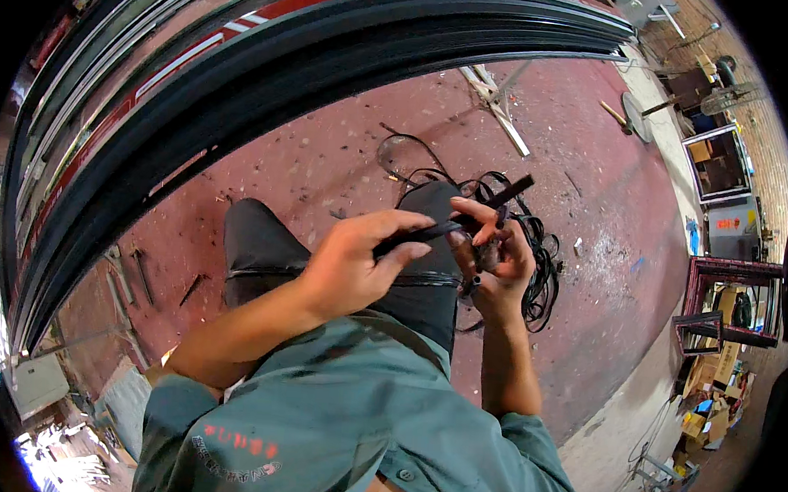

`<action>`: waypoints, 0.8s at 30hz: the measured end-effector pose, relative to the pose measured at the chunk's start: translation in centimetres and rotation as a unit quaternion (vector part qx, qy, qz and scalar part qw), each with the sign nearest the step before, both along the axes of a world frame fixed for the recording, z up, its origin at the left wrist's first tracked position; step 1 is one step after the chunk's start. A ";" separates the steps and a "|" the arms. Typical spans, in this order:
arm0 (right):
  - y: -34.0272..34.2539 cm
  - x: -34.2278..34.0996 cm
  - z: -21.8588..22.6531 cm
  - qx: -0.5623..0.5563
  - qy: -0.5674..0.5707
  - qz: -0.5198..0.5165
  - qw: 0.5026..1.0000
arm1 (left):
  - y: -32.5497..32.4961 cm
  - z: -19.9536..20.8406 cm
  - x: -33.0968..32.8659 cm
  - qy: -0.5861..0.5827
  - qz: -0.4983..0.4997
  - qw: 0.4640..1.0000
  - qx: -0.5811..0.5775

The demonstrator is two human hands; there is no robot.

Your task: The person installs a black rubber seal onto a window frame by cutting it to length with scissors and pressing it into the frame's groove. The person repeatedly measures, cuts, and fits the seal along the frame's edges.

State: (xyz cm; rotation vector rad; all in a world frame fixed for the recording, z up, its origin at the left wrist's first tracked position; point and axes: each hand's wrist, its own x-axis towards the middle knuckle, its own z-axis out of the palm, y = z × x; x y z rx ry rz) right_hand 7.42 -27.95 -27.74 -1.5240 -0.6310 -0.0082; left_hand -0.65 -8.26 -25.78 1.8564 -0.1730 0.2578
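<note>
Hands met at centre frame: left hand point(355, 264) was closed on a black rubber strip point(467, 216), thumb and fingers pinching it from above; right hand point(494, 248) was curled around the same strip a little further along, fingers wrapped, with a small dark tool or strip end in the palm, too blurred to tell which. Strip ran diagonally up to the right, free end sticking out past the right fingertips.

Largest thing in view was the long dark metal frame point(333, 56), arching across the upper left, with a red-and-white band along one rail. Below it lay the red speckled floor point(327, 167), scuffed and dusty. Person's green-grey shirt point(349, 422) filled the bottom, sleeves rolled up, dark trousers point(260, 248) showing under the forearms. A tangled coil of black rubber cord point(540, 263) sat on the floor just beyond the right hand, partly hidden by it. Pale metal bars point(499, 109) lay crossed on the floor beyond the coil. Smaller framed window units point(721, 303) stood at the right edge, near cardboard clutter. A few small hand tools point(143, 273) lay on the floor left of the knee, well apart from the hands.
</note>
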 end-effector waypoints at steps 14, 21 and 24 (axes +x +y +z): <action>0.4 0.0 -0.4 0.067 0.079 -0.055 0.993 | 2.3 -1.1 -2.9 0.064 0.052 0.996 -0.018; 2.8 -3.1 0.4 0.127 0.172 0.057 0.975 | 1.2 -0.4 -0.7 -0.065 0.033 0.995 0.067; 2.5 -3.4 1.3 0.117 0.211 0.037 0.970 | 1.4 -0.8 -1.4 0.016 0.045 0.999 0.000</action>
